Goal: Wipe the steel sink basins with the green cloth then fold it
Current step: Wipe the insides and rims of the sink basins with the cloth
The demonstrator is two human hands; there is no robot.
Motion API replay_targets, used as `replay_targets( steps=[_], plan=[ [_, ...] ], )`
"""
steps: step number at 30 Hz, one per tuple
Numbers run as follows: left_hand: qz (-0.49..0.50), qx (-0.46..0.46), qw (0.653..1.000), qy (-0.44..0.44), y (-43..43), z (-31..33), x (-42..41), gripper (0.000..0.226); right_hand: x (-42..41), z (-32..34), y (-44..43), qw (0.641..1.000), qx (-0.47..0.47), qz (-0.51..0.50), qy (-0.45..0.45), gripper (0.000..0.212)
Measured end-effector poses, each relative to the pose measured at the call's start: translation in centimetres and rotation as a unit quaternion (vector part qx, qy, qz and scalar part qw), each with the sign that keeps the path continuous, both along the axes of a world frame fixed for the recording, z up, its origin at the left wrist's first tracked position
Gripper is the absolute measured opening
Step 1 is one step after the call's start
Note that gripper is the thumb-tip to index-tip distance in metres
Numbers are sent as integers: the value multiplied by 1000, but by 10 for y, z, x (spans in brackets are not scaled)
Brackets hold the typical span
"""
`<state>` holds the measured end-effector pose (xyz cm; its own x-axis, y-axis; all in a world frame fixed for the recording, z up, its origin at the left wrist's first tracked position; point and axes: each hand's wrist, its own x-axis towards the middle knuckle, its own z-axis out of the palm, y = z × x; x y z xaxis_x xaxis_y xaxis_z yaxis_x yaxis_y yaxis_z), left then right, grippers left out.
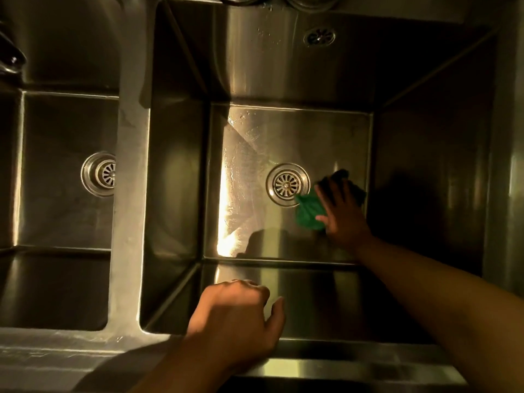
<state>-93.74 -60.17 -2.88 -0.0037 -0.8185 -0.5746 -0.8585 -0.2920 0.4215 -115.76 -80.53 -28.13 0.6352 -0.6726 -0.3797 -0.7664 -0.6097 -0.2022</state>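
Observation:
Two deep steel basins lie below me: the right basin [255, 131] in the middle of the view and the left basin [56, 217] at the left. My right hand [340, 214] presses flat on the green cloth [307, 212] on the right basin's floor, just right of its round drain [287, 184]. Part of the cloth sticks out left of my palm, and a darker part shows beyond my fingers. My left hand [238, 319] rests curled on the right basin's front rim and holds nothing.
A steel divider [130, 194] separates the basins. The left basin has its own drain [99, 174]. An overflow grille [319, 36] sits on the right basin's back wall. A dark tap part [11, 58] shows at the upper left. The front ledge [71, 355] runs along the bottom.

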Motion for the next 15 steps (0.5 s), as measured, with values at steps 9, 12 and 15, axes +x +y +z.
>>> replay_targets(
  steps=[9,12,15],
  plan=[
    [-19,11,1000,-15,-2,0,2,57,96,-5,-88,902,-40,-429,23,67],
    [-7,-1,1000,-10,-2,0,1,54,148,5,-109,867,-31,-497,20,69],
    [-4,-20,1000,-2,0,-4,2,50,189,9,-108,886,-37,-461,18,74]
  ],
)
